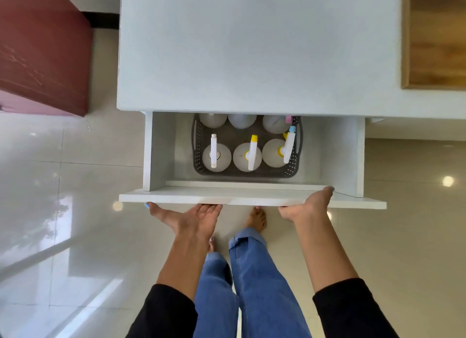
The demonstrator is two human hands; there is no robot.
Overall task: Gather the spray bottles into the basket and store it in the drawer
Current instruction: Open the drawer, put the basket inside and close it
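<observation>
A grey perforated basket [199, 167] stands inside the pulled-out white drawer [252, 199], holding several white spray bottles [216, 156] with white, yellow, blue and pink nozzles. The back row of bottles is partly hidden under the cabinet top. My left hand [194, 219] is flat, palm up, with its fingertips under the drawer's front panel. My right hand [310, 206] has its fingers under the same front panel further right and its thumb on the top edge.
The white cabinet top [252, 47] fills the upper view. A dark red cabinet [42, 47] stands at the left, a wooden surface [436, 35] at the right. Glossy tiled floor [63, 211] lies around; my legs and bare feet are below the drawer.
</observation>
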